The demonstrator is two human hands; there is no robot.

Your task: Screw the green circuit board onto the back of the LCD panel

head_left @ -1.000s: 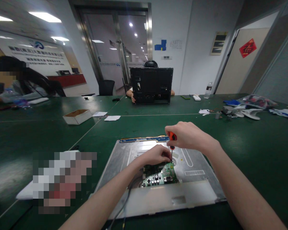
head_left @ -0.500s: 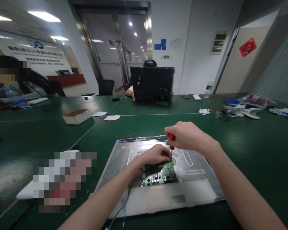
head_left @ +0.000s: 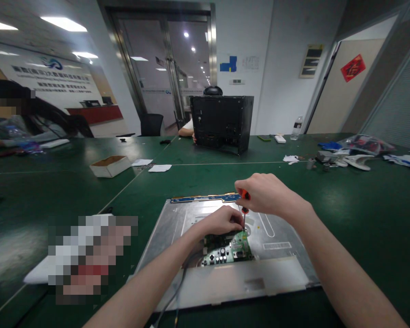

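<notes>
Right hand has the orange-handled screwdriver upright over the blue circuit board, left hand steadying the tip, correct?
Not quite: in the head view the circuit board is green, not blue. The right hand holds the orange-handled screwdriver upright over it, and the left hand steadies the tip.

Panel back (head_left: 280,230): brushed bare metal, dull sheen. Board (head_left: 229,249): green PCB, glossy; screwdriver (head_left: 245,196) handle orange plastic, thin metal shaft. Table (head_left: 355,200): dark green matt mat, scuffed; box (head_left: 110,166) is plain cardboard.

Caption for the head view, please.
Right hand holds an orange-handled screwdriver upright on a green circuit board, left hand steadying the shaft.
</notes>
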